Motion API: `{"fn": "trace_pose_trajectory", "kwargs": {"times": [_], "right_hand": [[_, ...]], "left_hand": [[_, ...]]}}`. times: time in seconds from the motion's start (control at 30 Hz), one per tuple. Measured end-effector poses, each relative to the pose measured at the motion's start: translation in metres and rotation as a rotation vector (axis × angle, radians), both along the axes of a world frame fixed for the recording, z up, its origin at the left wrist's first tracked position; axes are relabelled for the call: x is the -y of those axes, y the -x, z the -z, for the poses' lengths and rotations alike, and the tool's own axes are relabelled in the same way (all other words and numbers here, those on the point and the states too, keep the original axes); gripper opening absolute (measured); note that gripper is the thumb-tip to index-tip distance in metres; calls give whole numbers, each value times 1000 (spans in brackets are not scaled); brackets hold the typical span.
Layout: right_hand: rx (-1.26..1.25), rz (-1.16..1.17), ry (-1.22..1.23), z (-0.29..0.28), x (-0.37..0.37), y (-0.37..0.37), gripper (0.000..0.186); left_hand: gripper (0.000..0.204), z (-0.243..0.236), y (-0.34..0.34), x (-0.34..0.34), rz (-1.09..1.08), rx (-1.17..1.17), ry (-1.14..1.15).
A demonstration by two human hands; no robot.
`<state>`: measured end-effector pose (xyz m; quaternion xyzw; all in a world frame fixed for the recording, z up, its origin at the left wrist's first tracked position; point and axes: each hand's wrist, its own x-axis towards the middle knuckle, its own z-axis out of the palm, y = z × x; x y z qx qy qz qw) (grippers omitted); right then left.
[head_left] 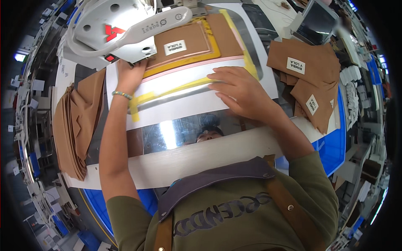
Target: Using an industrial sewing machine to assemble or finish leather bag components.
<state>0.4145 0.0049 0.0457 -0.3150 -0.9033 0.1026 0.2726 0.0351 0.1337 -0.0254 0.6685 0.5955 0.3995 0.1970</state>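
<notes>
A brown fabric piece with a white label lies inside a yellow-edged template frame, partly covered by the white sewing machine head. My left hand, with a beaded bracelet at the wrist, reaches to the frame's near left corner, right under the machine head. Its fingertips are mostly hidden there, so I cannot tell what they hold. Over the right part of the white sheet edged with yellow tape, my right hand is open, fingers apart and holding nothing.
Brown fabric pieces hang in a stack at the left. More labelled brown pieces are piled at the right, near a small screen. A shiny metal plate lies before the template. Blue bins sit below the table edge.
</notes>
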Motion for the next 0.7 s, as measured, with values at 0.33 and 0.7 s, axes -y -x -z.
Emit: {"fn": "trace_pose_trajectory", "kwargs": {"times": [0.33, 0.7], "right_hand": [[-17, -29, 3, 5, 1, 5, 20], [19, -23, 46, 9, -8, 3, 18]], "left_hand": [[41, 27, 13, -8, 142, -1019, -140], [30, 3, 33, -16, -132, -556, -61]]}}
